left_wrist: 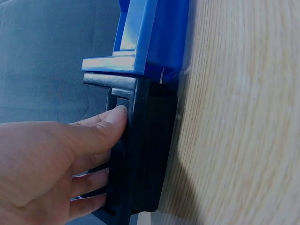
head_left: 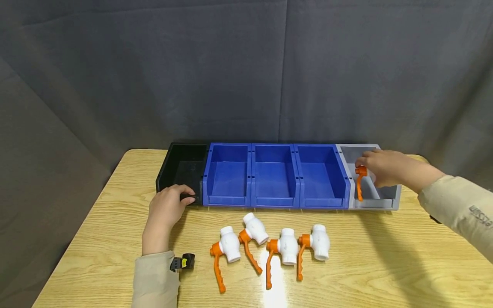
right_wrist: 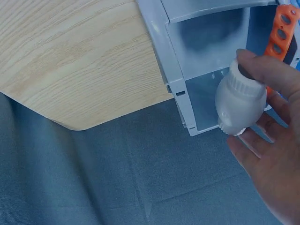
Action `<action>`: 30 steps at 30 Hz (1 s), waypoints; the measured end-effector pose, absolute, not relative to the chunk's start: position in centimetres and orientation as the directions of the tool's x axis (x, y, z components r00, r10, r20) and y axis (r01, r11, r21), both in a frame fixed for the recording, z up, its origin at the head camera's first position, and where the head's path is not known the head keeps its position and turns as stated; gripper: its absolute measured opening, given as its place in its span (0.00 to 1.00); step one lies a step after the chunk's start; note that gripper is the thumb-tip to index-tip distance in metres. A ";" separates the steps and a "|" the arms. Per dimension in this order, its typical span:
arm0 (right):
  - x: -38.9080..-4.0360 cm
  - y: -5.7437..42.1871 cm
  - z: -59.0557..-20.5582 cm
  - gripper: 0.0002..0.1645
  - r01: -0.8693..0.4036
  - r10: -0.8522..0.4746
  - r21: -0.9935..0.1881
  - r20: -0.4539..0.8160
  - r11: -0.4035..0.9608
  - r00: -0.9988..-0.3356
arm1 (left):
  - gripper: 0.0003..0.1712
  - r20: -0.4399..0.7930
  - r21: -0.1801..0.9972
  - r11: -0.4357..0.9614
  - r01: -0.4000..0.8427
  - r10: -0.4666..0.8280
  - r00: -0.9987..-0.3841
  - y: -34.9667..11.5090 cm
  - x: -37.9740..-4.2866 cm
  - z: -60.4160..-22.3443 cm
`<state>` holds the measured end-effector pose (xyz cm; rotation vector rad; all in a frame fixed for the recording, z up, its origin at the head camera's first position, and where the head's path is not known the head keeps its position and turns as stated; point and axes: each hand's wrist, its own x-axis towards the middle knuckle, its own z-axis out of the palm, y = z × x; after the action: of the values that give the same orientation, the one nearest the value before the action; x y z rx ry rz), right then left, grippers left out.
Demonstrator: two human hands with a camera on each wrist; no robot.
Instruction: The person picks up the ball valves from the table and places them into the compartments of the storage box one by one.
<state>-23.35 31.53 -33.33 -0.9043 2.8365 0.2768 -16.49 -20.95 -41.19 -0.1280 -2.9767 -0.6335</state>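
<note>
My right hand (head_left: pixel 383 167) grips a white ball valve (right_wrist: pixel 240 101) with an orange lever handle (head_left: pixel 360 188), at the light grey bin (head_left: pixel 393 203) on the row's right end. In the right wrist view the thumb lies on one end of the valve's white body and the fingers reach round to the other. At the opposite end of the row, my left hand (head_left: pixel 166 210) holds the front rim of the black bin (left_wrist: pixel 157 154). Its thumb presses the outer side of the rim, while the other fingers go over to the inside, partly hidden.
Between the black and grey bins stand three blue bins (head_left: pixel 227 200), joined side by side. Several more white ball valves (head_left: pixel 288 247) with orange handles lie on the wooden table (head_left: pixel 100 256) in front. A dark grey curtain (head_left: pixel 246 77) hangs behind the row.
</note>
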 end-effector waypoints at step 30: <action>-26.5 31.7 -36.0 0.26 -0.525 -0.487 0.126 -0.244 0.842 -0.839 | 0.08 0.113 0.396 0.914 0.091 0.050 -0.992 -20.6 -16.3 -41.2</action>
<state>-26.54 31.69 -36.04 -0.7831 2.8181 0.2790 -16.29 -20.61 -41.24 -0.1106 -2.9749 -0.6233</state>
